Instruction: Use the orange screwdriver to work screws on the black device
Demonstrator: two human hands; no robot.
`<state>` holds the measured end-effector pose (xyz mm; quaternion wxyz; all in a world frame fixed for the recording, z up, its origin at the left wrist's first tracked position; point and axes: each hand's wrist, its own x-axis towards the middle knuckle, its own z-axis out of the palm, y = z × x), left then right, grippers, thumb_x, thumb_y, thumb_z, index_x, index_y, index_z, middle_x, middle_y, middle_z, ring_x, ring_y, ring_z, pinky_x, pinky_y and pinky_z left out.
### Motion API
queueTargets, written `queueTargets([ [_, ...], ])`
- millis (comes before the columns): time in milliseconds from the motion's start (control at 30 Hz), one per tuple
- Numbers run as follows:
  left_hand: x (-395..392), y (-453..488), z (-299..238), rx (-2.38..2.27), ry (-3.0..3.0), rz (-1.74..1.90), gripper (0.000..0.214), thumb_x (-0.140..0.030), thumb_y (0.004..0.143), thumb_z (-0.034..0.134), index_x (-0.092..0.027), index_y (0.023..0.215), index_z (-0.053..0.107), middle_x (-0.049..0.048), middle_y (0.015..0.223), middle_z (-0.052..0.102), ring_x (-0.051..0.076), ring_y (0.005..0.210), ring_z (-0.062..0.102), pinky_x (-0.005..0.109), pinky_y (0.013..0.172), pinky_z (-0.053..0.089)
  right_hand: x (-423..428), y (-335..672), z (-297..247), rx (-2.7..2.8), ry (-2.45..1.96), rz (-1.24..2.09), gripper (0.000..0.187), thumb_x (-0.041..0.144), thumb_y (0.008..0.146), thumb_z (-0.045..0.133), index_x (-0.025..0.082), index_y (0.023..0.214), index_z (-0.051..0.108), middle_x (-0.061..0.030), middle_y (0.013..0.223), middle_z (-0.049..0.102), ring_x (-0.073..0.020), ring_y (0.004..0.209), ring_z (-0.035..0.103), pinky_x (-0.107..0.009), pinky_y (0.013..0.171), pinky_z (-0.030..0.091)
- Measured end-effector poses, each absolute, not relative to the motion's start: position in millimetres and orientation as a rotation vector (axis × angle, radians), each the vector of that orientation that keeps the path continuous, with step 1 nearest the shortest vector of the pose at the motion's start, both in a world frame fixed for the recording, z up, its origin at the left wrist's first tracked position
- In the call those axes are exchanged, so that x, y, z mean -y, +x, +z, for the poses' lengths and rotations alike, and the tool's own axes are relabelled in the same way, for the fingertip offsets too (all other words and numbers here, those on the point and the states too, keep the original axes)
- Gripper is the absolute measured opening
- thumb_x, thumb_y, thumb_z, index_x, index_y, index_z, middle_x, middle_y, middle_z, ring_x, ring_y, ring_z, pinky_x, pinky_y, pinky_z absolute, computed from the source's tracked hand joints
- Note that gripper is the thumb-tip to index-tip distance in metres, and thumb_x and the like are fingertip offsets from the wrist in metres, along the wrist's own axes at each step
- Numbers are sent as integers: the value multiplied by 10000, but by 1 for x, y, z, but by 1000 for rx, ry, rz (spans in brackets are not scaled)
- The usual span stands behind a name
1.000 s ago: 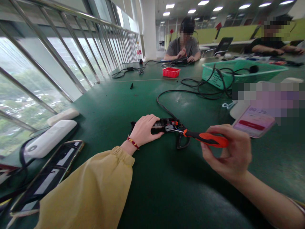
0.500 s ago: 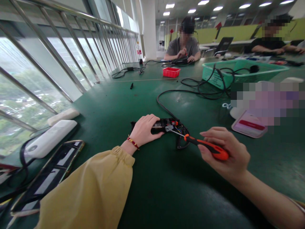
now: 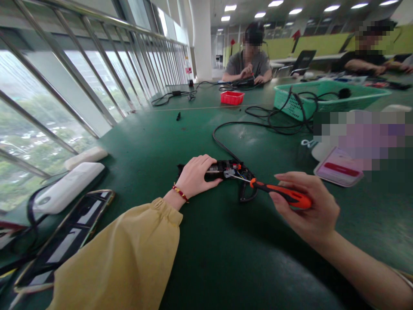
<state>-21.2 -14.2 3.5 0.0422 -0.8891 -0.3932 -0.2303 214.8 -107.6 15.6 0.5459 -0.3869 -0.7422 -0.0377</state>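
Observation:
My left hand (image 3: 197,175) is closed around a black corded device (image 3: 214,171) lying on the green table. The device's right end is exposed, showing coloured wires and a small grey metal part (image 3: 229,173). In my right hand (image 3: 311,206) is a screwdriver (image 3: 284,194) with an orange and black handle, gripped between thumb and fingers. Its thin shaft points left, with the tip at the grey part; whether it sits in a screw is too small to tell. A black cable (image 3: 222,144) runs from the device's right end toward the back.
A green basket (image 3: 290,103) with cables stands at the back right, and a small red tray (image 3: 232,98) at the back middle. To the left lie a phone (image 3: 69,237) and a white power bank (image 3: 69,187) beside the railing. Two people sit across the table.
My right hand and the screwdriver handle have shifted very slightly to the right, the handle tilting a little flatter. My left hand and the device look unchanged.

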Motion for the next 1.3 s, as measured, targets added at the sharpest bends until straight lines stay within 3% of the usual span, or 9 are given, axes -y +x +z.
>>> queueTargets([
  [133,14,-21,3,1202,-2715,-701,333,-419,735,566,-179,949,481,47,930,560,199,856,528,331,760,409,105,212,18,1707,-822,-153,486,86,648,644,231,1089,503,-34,860,592,-178,740,575,-314,572,503],
  [300,15,-21,4,1194,-2716,-696,328,-417,736,571,-178,940,476,43,929,563,196,857,529,322,754,408,106,213,18,1808,-885,-49,319,111,684,632,224,971,549,-4,747,591,-142,616,560,-310,567,504],
  [500,15,-21,4,1189,-2716,-703,328,-421,735,568,-181,938,477,45,926,563,197,852,529,325,752,407,105,213,16,1708,-801,-112,473,103,652,646,236,1082,501,-38,867,599,-185,743,582,-322,566,503],
  [667,15,-21,4,1187,-2723,-710,317,-412,732,567,-185,936,481,48,928,565,197,842,531,331,742,407,108,213,18,1814,-903,-43,309,135,693,634,227,972,538,-13,771,597,-140,612,578,-297,546,515],
  [867,15,-21,4,1190,-2713,-701,323,-419,733,567,-182,933,476,45,921,561,195,840,531,322,739,407,105,212,18,1702,-786,-118,505,76,642,646,226,1100,495,-41,879,588,-179,758,580,-314,578,516],
  [1067,14,-21,4,1192,-2718,-692,326,-424,735,564,-184,939,477,46,919,559,195,839,530,327,743,408,108,214,17,1826,-881,-48,360,123,683,638,229,1012,538,-14,788,599,-148,637,577,-308,559,524],
  [1200,14,-21,4,1202,-2719,-700,321,-423,739,561,-188,941,478,47,928,559,198,843,533,328,742,409,106,214,16,1693,-855,-146,498,119,648,658,245,1103,498,-32,857,591,-185,735,585,-330,576,516],
  [1300,14,-21,3,1197,-2719,-702,324,-424,738,563,-187,941,478,47,929,561,199,847,534,329,744,410,105,214,17,1730,-863,-176,421,129,666,649,249,1049,520,-23,816,604,-203,776,584,-362,626,511],
])
